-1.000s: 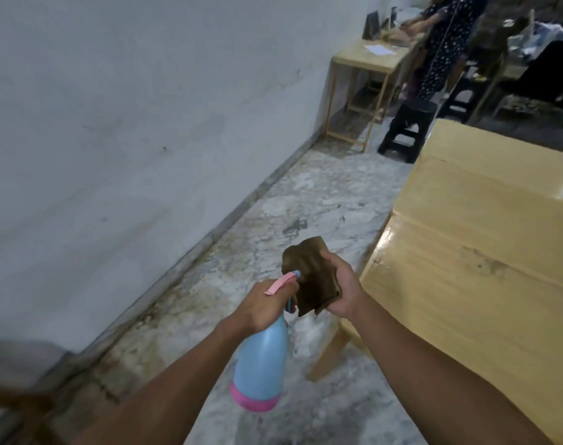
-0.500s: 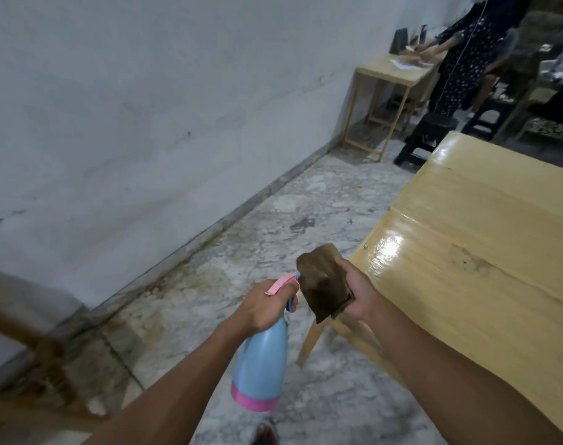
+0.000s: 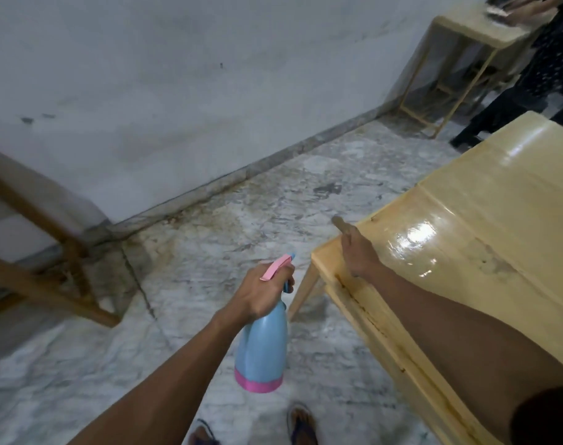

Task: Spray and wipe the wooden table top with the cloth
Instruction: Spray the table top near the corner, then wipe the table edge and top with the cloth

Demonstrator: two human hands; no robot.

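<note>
counter (image 3: 485, 220): pale varnished wood, wet sheen on its near left part. your right hand (image 3: 358, 253) presses the cloth (image 3: 339, 223) on the near left corner; only a brown tip shows, so its grip can't be told. left hand (image 3: 260, 292) clenched round the blue spray bottle (image 3: 262, 348), pink trigger, held over the floor (image 3: 209, 239) beside the counter. half a second ago the cloth was still raised off the counter's edge.

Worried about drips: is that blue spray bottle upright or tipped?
Roughly upright: the spray bottle hangs from the left hand, pink trigger up, pink base down.
</note>
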